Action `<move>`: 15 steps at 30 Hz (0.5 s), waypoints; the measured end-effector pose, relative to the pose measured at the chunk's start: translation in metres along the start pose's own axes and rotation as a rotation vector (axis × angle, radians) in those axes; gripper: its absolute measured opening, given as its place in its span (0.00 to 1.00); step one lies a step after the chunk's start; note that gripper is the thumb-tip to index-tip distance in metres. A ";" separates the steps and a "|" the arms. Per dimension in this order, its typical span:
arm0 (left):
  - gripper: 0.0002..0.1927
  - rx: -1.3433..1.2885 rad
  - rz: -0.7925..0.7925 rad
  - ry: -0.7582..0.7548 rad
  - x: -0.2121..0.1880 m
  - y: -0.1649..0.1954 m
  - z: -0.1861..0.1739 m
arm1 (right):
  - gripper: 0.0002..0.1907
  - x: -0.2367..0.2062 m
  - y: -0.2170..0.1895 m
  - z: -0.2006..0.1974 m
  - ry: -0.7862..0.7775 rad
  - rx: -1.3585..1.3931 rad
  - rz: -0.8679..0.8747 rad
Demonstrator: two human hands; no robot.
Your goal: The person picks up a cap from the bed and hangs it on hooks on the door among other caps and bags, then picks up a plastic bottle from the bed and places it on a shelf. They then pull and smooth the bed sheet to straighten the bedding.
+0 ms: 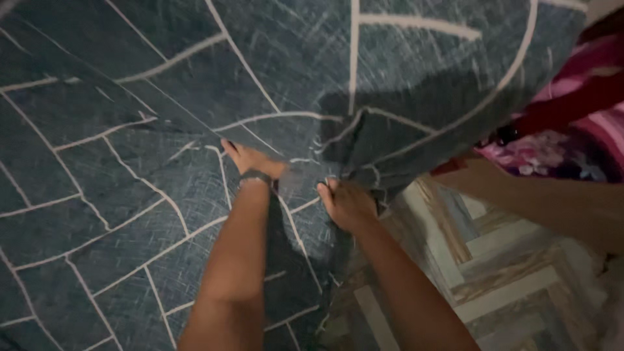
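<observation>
Mostly spread: dark blue sheet [130, 130] with white line pattern covers most of view, lies fairly flat at left. Left hand [250, 159] flat on sheet, fingers together, dark band at wrist. Right hand [348, 201] bunches sheet edge near corner, fingers curled into fabric. Corner by right hand rumpled, not yet smoothed. Edge drops to herringbone floor [507, 279] at right, open room there. Pink floral cloth [565, 123] beyond, near.

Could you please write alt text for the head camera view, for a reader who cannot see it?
A person's two bare hands work a dark blue sheet with white line pattern: the left hand lies flat on it, the right hand bunches its edge. A herringbone floor shows at right.
</observation>
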State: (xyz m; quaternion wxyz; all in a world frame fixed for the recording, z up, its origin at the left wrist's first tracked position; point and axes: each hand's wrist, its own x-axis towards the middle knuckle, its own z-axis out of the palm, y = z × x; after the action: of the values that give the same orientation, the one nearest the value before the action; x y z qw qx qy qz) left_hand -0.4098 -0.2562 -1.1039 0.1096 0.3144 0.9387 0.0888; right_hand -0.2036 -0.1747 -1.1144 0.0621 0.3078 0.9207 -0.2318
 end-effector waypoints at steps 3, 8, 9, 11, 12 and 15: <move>0.63 0.119 -0.027 -0.151 -0.010 -0.012 -0.002 | 0.28 -0.016 -0.002 0.003 0.006 0.062 -0.003; 0.65 0.137 0.050 -0.248 -0.053 -0.052 -0.028 | 0.30 -0.031 -0.011 -0.005 -0.039 0.105 -0.045; 0.66 0.091 0.112 -0.159 -0.069 -0.061 -0.031 | 0.30 -0.033 -0.016 -0.005 -0.067 0.048 0.045; 0.69 0.007 0.229 0.029 -0.111 -0.086 -0.033 | 0.29 -0.042 -0.035 0.000 -0.069 -0.055 0.136; 0.67 0.007 0.202 0.011 -0.128 -0.098 -0.035 | 0.28 -0.046 -0.047 0.004 -0.038 -0.103 0.138; 0.62 -0.002 0.141 -0.020 -0.184 -0.130 -0.041 | 0.34 -0.078 -0.089 0.019 0.231 -0.258 -0.014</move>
State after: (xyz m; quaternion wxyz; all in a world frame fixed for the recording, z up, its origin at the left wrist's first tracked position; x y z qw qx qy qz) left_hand -0.3511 -0.4747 -1.0672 0.1129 0.3807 0.9129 0.0941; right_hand -0.1947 -0.2881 -1.0762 -0.0065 0.3156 0.9459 -0.0750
